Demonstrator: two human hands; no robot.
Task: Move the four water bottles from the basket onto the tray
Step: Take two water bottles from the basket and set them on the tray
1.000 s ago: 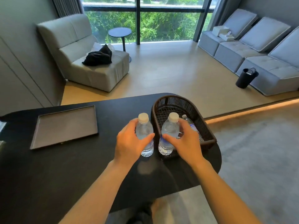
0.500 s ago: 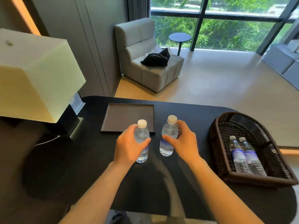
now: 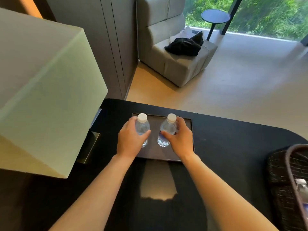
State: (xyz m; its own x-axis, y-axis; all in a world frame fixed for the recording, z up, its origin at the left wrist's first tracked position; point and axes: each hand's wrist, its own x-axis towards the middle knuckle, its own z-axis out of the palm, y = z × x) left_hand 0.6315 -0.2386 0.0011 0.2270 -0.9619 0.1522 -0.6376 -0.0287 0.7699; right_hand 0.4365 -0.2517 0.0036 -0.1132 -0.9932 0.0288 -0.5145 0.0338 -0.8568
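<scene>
My left hand grips a clear water bottle with a white cap, upright over the left half of the dark rectangular tray. A second water bottle stands upright in my right hand over the tray's right half. Whether the bottle bases touch the tray is unclear. The dark woven basket lies at the right edge of the view, with part of another bottle showing inside it.
A large pale lampshade fills the left side, close to my left arm, above its base. The black table has a rounded far-right edge. Beyond it are a grey armchair and a small round side table.
Both hands carried their bottles leftward from beside the basket to above the tray. The view swung left, so the basket slid to the right edge.
</scene>
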